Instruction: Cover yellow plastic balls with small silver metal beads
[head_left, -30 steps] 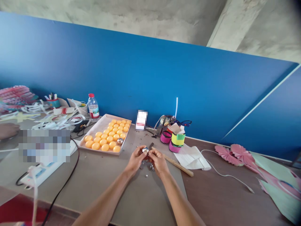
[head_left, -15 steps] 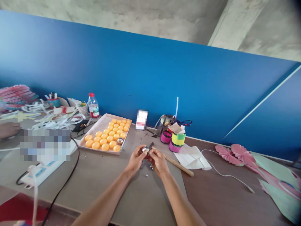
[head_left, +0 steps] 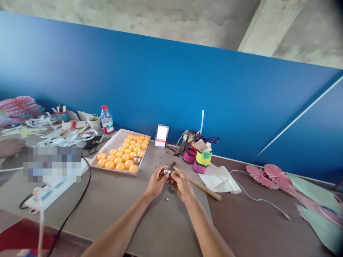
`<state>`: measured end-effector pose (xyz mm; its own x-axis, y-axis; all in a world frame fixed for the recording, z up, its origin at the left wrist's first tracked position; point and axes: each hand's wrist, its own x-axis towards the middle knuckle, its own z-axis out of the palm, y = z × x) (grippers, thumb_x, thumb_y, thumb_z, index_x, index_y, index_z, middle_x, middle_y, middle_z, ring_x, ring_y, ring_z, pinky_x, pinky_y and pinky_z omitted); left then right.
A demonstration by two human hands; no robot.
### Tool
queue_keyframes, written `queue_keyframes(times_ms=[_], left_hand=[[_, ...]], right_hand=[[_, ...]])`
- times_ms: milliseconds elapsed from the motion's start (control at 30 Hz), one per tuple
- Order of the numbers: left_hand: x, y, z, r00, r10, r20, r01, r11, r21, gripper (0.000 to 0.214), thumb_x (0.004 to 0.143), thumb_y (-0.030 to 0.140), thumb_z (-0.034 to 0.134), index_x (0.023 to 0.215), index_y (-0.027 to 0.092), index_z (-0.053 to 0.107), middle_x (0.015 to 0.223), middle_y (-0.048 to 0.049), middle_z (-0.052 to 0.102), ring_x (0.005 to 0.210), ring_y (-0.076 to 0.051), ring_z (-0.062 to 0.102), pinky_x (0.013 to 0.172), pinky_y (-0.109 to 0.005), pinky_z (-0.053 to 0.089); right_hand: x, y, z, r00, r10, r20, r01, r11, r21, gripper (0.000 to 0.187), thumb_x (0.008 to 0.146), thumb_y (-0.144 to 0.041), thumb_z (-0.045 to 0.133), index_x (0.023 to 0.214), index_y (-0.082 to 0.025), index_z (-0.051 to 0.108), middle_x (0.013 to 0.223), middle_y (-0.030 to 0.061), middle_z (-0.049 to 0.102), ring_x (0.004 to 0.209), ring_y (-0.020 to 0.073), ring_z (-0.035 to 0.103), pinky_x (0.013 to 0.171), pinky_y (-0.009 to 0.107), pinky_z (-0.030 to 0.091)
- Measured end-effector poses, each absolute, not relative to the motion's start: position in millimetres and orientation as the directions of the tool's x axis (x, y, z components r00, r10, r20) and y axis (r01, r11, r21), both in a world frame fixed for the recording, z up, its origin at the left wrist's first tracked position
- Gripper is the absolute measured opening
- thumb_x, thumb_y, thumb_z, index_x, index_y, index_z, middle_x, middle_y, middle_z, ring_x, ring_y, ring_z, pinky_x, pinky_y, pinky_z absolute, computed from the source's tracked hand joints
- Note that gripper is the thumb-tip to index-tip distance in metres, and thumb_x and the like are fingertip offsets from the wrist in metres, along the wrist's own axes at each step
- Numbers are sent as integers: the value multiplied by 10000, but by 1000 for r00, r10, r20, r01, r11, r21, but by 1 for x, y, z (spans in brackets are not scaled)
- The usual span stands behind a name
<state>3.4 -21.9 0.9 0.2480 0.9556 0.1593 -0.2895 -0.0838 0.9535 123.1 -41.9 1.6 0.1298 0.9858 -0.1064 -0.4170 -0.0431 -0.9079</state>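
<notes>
A shiny silver foil-covered ball is held up between both hands above the table. My left hand has its fingers closed round the ball's left side. At the right side, my right hand pinches against the ball with thumb and fingers. Crumpled foil bits lie under the hands, and a small silver piece is nearer to me. Just behind the right hand rests a tool with a wooden handle and a dark head.
Orange balls and one silver ball sit in a shallow tray. A water bottle, a power strip, colourful pots, white paper and pink folded paper stand or lie around. Another person's hand is at far left.
Both hands stay in about the same place, with the fingers shifting slightly on the foil-covered ball. More of the ball's crinkled foil now shows between them.
</notes>
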Motion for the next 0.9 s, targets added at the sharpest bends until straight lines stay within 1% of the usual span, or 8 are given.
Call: queue_keyframes(times_ms=[233,333,433,567,667,767,833,900], left_hand=[[3,-24,0,254,951,178,-248,-114,962,298,680,243,671,970,203,615,865,-33,628,788,-162,571,739,-268,446],[5,-22,0,269,958,98,-364,7,931,330,654,270,699,963,188,616,854,-37,632,761,-159,577,705,-274,458],[6,-20,2,317,948,21,-529,158,834,350,653,279,710,972,183,603,863,-33,637,730,-146,596,711,-284,465],[3,-20,7,392,920,-10,-634,277,722,364,659,248,718,990,177,585,862,-34,647,682,-141,621,721,-298,474],[0,-20,9,423,906,-15,-661,319,679,354,666,224,717,988,171,579,844,-37,653,674,-144,631,712,-295,482],[-2,-19,11,436,900,-17,-673,338,658,334,678,209,708,982,165,577,838,-44,656,679,-149,637,700,-288,488],[-3,-19,12,436,900,-11,-686,340,644,323,687,205,701,982,163,577,851,-53,658,685,-151,638,697,-290,490],[-3,-18,12,436,900,0,-700,339,629,307,695,202,695,976,161,578,876,-63,658,693,-152,637,694,-291,489]], right_hand=[[120,-41,0,158,981,-109,-435,-30,-900,200,551,-273,698,544,-194,515,444,-61,474,469,95,431,509,233,333],[123,-42,3,94,990,-109,-498,-47,-866,231,567,-274,714,561,-192,498,446,-76,448,438,75,388,503,227,337],[128,-42,8,71,995,-65,-571,-13,-821,228,627,-309,692,612,-184,502,531,-71,479,436,55,368,512,224,351],[135,-40,7,216,976,3,-535,121,-836,238,628,-331,691,651,-186,503,597,-66,498,446,56,381,482,212,318],[138,-37,1,360,929,82,-299,198,-934,229,668,-380,640,665,-193,508,520,-72,448,444,81,379,476,222,308],[144,-36,-7,450,858,248,169,191,-967,190,724,-377,558,731,-187,549,568,-32,499,530,130,454,532,255,357],[151,-36,-12,427,805,411,483,181,-857,166,752,-330,513,770,-176,573,703,25,561,670,169,511,635,291,396],[158,-36,-16,377,771,513,705,121,-699,170,769,-267,472,834,-167,594,840,75,582,814,209,522,731,334,390]])
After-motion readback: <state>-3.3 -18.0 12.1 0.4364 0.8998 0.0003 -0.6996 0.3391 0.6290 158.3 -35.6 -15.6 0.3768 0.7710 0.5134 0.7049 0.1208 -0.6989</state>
